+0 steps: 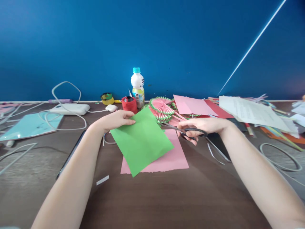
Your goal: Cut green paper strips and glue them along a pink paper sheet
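Note:
A green paper sheet (pixel 143 140) is tilted above a pink sheet (pixel 175 159) that lies on the brown table (pixel 166 200). My left hand (pixel 120 120) pinches the green sheet at its upper left edge, the thumb on top. Black-handled scissors (pixel 194 131) are in my right hand (pixel 194 128), with fingers around the handles. Their blades point left, to the right edge of the green sheet near its top corner. Whether the blades touch the paper cannot be made out.
Behind the sheets stand a bottle (pixel 137 87), a red roll (pixel 129 104) and pleated pink-green paper fans (pixel 162 108). Papers (pixel 252 113) are piled at right. A white box (pixel 71 109), cables and a light blue folder (pixel 32 124) lie at left. A paper scrap (pixel 102 180) is in front.

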A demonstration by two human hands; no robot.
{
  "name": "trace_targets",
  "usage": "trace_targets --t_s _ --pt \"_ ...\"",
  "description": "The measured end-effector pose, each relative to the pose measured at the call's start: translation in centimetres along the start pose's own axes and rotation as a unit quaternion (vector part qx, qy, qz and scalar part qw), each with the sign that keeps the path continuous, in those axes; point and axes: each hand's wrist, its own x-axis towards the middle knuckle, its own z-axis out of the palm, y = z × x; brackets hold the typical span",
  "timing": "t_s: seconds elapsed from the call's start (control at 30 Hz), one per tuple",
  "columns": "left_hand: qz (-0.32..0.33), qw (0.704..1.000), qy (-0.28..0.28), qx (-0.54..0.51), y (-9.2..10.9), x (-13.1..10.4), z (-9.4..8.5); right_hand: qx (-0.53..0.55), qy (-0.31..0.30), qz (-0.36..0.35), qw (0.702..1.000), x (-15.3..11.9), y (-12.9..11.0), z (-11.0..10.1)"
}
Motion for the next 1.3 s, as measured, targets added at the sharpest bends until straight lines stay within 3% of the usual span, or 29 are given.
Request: trace_targets --t_s 0.2,0.8,1.3 --pt "0.009 0.999 -0.033 0.037 0.1 -0.5 -0.3 0.003 0.018 0.061 0.998 -1.0 -0.3 -0.3" --pt "0.094 0.978 -0.118 0.141 3.1 -0.5 1.6 0.028 -0.051 0.010 0.998 0.1 -1.3 0.7" --pt "0.083 0.979 -0.138 0.129 2.7 -0.3 1.8 0.030 -0.057 0.021 0.998 0.1 -1.2 0.7"
